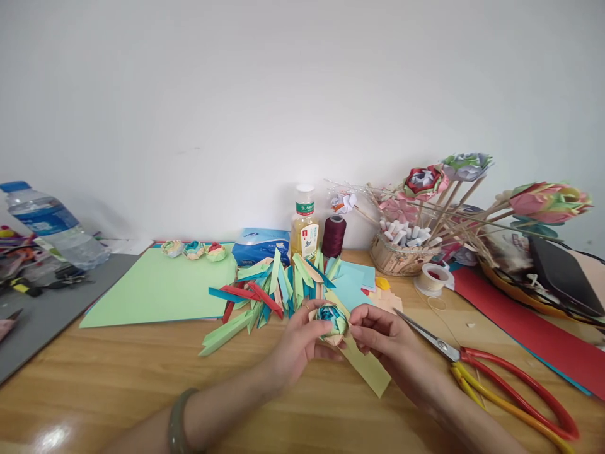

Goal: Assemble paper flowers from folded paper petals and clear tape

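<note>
A small folded paper flower in blue, green and peach sits in my left hand, whose fingers and thumb close around it. At the flower's right edge, my right hand pinches with thumb and forefinger; whether a petal edge or a thread is between them is too small to tell. Just behind my hands lies a heap of folded paper strips in green, blue, red and peach. A yellow-green paper strip lies flat under my hands.
Red-and-yellow scissors lie at right, blades towards my right hand. Behind stand a tissue pack, a drink bottle, a maroon thread spool and a basket of paper flowers. Several finished paper flowers rest on green paper.
</note>
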`<action>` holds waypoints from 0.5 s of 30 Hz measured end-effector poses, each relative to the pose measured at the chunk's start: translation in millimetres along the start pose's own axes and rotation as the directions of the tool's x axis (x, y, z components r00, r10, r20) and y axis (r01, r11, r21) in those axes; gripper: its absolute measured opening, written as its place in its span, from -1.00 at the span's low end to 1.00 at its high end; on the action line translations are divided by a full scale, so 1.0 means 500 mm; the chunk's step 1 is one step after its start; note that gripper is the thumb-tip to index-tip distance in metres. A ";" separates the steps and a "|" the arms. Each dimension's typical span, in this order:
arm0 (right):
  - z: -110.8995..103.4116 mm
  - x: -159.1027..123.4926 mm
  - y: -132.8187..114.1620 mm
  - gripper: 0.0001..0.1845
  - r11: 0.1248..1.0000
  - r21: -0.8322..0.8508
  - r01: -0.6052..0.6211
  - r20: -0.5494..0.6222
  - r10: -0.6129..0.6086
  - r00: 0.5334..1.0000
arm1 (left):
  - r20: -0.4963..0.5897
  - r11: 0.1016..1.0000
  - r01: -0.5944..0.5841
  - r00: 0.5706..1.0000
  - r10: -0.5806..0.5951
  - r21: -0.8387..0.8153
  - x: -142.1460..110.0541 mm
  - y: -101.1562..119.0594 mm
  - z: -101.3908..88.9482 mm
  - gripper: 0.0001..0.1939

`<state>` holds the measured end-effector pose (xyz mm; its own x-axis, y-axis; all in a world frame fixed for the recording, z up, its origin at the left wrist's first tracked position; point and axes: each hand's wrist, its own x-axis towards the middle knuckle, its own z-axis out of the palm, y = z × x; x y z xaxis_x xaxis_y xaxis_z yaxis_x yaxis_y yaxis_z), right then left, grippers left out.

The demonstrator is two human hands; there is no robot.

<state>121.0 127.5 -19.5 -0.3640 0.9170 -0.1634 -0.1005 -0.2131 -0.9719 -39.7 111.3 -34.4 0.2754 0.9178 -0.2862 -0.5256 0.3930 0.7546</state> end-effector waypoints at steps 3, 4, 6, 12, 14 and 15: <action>0.002 -0.003 0.002 -0.79 0.993 0.100 -0.066 0.059 0.060 0.996 | 0.035 1.000 -0.015 0.999 0.015 -0.023 0.001 -0.003 -0.004 -0.64; 0.003 -0.003 0.003 -0.79 0.989 0.121 -0.087 0.078 0.078 0.994 | 0.046 0.999 -0.022 0.999 0.023 -0.024 0.001 -0.004 -0.005 -0.65; 0.002 -0.002 0.004 -0.77 0.992 0.094 -0.088 0.072 0.082 0.994 | 0.039 0.999 -0.035 0.999 0.036 -0.023 0.001 -0.002 -0.004 -0.63; 0.003 0.005 0.004 -0.68 0.992 -0.124 -0.011 -0.035 0.006 0.999 | -0.052 0.996 -0.076 0.996 0.079 0.050 -0.002 0.003 0.004 -0.52; 0.005 0.007 0.003 -0.68 0.985 -0.174 -0.020 -0.044 0.013 0.999 | -0.064 0.993 -0.089 0.993 0.095 0.084 -0.002 0.000 0.004 -0.54; 0.004 0.007 0.003 -0.67 0.982 -0.188 -0.023 -0.043 0.016 0.999 | -0.066 0.991 -0.094 0.993 0.101 0.097 -0.002 -0.001 0.003 -0.55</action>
<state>117.5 129.5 -21.2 -0.3257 0.9270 -0.1858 0.0836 -0.1675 -0.9823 -38.4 110.0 -33.6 0.1674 0.9544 -0.2471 -0.4685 0.2975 0.8319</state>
